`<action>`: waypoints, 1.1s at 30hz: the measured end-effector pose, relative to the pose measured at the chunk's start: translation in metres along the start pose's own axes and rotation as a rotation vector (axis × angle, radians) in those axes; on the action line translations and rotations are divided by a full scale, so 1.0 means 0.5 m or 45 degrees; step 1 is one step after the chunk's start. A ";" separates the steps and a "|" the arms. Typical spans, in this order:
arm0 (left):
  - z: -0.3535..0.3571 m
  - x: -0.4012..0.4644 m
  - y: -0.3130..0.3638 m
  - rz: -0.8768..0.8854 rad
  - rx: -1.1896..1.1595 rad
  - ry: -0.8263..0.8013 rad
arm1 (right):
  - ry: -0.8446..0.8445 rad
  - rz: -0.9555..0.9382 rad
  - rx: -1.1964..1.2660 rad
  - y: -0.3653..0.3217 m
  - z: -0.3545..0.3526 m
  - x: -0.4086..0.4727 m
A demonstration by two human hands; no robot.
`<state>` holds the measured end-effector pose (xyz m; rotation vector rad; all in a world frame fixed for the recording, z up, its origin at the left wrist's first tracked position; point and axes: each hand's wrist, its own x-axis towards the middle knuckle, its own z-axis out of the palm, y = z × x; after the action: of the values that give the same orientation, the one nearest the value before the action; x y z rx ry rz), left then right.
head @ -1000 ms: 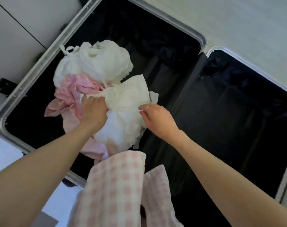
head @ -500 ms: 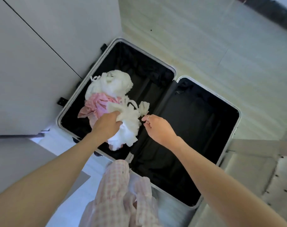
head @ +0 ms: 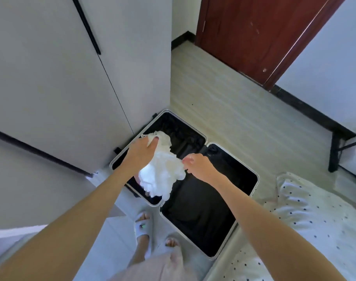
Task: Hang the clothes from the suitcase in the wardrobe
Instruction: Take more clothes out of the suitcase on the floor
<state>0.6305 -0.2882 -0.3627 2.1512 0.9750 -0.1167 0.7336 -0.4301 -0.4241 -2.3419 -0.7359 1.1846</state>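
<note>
We held a white lacy garment over the open suitcase: left hand gripped it, right hand apparently pinched its edge.

Two hands: left hand, right hand; one white garment held between them; one open suitcase, two halves, both black-lined; one white wardrobe, two door panels visible, one black vertical handle; one reddish-brown door; two feet in two pale slippers; one polka-dot bedcover; one dark-framed stand, partly cut off at right edge.
</note>
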 end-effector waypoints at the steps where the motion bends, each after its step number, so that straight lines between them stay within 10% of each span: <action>1: -0.034 -0.032 0.018 0.005 -0.042 0.080 | 0.022 -0.020 0.032 -0.032 -0.022 -0.036; 16: -0.288 -0.371 0.041 0.154 -0.343 0.388 | 0.272 -0.431 0.378 -0.372 -0.061 -0.332; 26: -0.451 -0.670 -0.188 0.264 -0.524 0.373 | -0.190 -0.706 0.223 -0.557 0.216 -0.528; 33: -0.598 -0.861 -0.373 0.169 -0.613 0.810 | -0.654 -0.839 -0.147 -0.733 0.452 -0.616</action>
<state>0.1374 -0.2702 -0.1057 1.8060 1.0590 0.8296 0.2953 -0.3095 -0.1529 -1.6341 -1.6255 1.4359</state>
